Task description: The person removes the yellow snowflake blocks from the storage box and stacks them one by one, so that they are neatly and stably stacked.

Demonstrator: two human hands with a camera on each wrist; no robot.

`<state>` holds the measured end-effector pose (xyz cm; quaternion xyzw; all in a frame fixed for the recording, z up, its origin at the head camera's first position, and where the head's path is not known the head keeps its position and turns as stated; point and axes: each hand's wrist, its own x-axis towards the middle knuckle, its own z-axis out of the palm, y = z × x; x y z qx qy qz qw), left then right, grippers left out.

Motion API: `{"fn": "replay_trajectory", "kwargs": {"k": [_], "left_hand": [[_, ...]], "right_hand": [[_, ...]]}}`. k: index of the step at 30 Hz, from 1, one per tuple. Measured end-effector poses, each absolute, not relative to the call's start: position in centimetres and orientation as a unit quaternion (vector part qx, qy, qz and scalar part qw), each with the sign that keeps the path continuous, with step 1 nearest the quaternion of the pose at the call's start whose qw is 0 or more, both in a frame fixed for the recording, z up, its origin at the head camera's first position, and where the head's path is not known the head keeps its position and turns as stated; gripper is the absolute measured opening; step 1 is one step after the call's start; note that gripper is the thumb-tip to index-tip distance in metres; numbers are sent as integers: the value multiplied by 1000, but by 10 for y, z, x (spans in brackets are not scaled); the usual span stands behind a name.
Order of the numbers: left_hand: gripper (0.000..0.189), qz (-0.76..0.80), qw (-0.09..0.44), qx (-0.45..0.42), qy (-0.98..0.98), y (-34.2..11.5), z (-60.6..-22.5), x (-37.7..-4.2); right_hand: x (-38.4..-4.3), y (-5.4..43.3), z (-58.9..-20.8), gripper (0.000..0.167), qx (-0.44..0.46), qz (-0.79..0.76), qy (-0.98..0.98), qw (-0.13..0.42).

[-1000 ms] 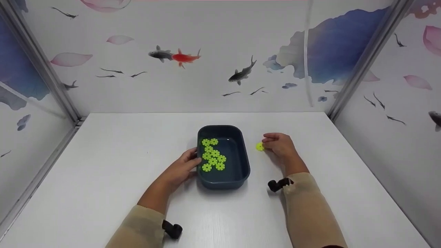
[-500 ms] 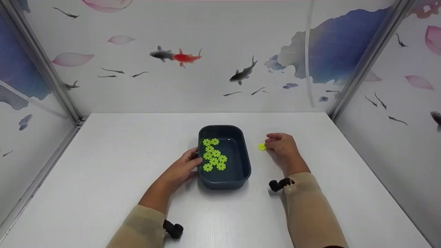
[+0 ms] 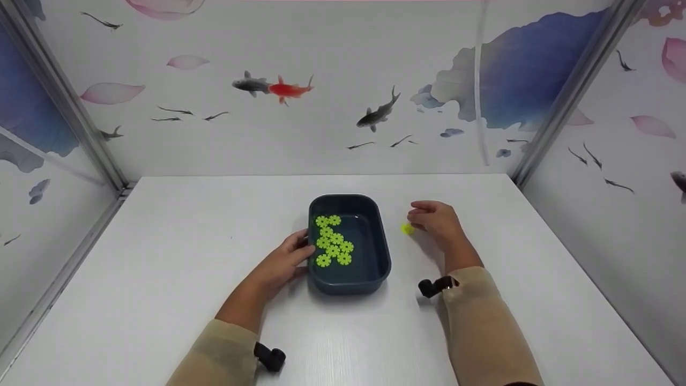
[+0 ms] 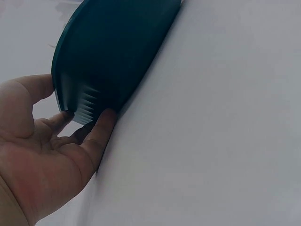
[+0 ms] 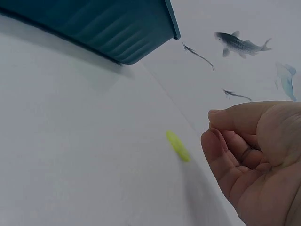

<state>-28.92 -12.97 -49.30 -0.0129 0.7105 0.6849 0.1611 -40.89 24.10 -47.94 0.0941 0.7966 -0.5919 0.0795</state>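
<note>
Right hand (image 3: 437, 224) released, fingers loosely curled, raised off yellow-green disc (image 5: 178, 146) they touched moments ago; disc on white worktop (image 3: 187, 241) between tub (image 3: 370, 257) and worktop's right edge; left hand (image 3: 281, 261) gripping tub's left side; flower-shaped discs (image 3: 333, 251) clustered inside along left wall; at worktop's far edge, white panel (image 3: 300, 155) with printed fish (image 3: 289, 89)

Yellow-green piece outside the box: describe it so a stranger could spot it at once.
On the white table stands a dark blue box. Just right of it in the head view is a bright yellow-green piece, partly hidden by the right grip. Unlike the notched discs inside the box, it is the only one visible outside.
</note>
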Motion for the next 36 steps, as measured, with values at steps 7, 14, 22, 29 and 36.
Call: {"fn": "replay_trajectory", "kwargs": {"k": [7, 14, 22, 29, 36], "left_hand": [[63, 689, 152, -21, 708, -129, -492, -289], [63, 687, 147, -16, 711, -129, -492, -290], [63, 685, 149, -22, 713, -129, -490, -290], [65, 675, 145, -24, 723, -131, -486, -290], [65, 675, 149, -18, 722, -131, -486, -287]], "right_hand": [[-402, 213, -460, 48, 50, -646, 757, 80], [-391, 181, -445, 44, -16, -661, 746, 79], [-389, 150, -428, 39, -34, -669, 736, 93], [-397, 126, -411, 38, -62, -677, 726, 104], [-410, 106, -410, 35, -53, -676, 722, 137]]}}
